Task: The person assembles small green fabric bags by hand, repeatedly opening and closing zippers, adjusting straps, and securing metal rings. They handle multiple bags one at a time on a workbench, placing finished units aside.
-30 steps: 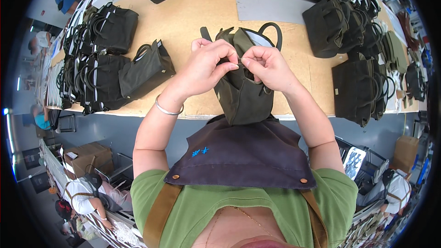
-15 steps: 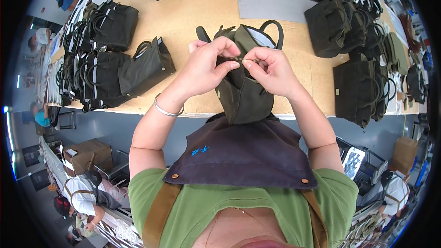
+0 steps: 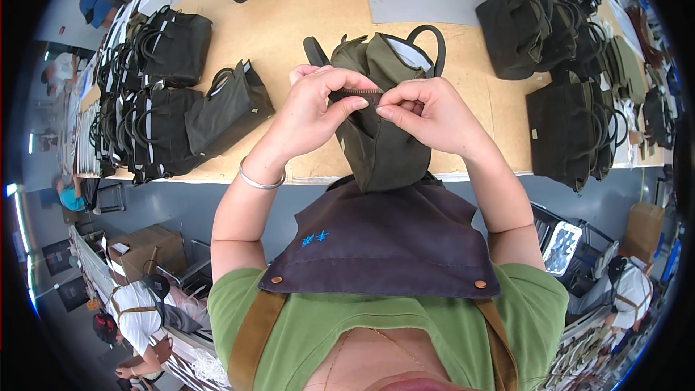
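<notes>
Left hand (image 3: pixel 313 110) and right hand (image 3: pixel 428 114), close together, both pinch the zipper (image 3: pixel 360 93) on top of an olive bag (image 3: pixel 376 130) held upright above the table (image 3: pixel 326 22) edge, with darker bags (image 3: pixel 166 108) on both sides

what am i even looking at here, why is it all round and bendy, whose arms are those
This is one view from a wide fisheye camera worn on a person's head, looking down, so straight edges bend. The arms are the wearer's own. The left hand and right hand pinch a zipper at the top of an olive green bag, held upright against a dark apron. Beyond lies a wooden table with more dark bags: a row on the left and a cluster on the right.
</notes>
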Demonstrator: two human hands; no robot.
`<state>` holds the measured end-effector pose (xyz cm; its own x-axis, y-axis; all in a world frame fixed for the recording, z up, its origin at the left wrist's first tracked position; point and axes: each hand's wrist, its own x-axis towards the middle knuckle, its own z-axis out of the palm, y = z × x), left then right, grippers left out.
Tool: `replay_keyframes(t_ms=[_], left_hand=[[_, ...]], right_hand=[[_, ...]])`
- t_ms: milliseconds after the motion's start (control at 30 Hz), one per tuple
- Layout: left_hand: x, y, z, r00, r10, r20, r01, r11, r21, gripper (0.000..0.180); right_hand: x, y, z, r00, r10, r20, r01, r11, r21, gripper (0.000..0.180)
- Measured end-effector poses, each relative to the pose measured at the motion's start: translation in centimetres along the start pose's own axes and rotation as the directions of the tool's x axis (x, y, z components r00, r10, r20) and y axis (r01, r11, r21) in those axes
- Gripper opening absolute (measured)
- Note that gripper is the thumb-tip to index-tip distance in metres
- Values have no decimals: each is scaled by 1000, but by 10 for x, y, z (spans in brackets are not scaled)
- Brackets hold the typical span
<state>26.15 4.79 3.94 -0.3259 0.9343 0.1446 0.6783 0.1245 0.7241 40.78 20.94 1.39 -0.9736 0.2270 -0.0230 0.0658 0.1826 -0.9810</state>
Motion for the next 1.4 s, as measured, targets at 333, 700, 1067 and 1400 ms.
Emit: replay_keyframes(t_ms=[333,700,1067,1400], left_hand=[[1,-1,-1,997,4,72,-13,991,136,15],[-10,1,16,996,79,-48,-70,984,164,11],[-7,-2,15,996,90,14,-91,989,114,12],[-1,-1,-3,982,116,150,-139,977,159,11]], right_hand=[[-4,-6,12,993,-29,-113,15,993,-120,10],[-11,-16,10,994,7,-110,-24,988,-152,12],[-11,-7,11,985,-153,-79,119,936,-332,15],[4,-21,-41,969,-15,248,177,746,-642,43]])
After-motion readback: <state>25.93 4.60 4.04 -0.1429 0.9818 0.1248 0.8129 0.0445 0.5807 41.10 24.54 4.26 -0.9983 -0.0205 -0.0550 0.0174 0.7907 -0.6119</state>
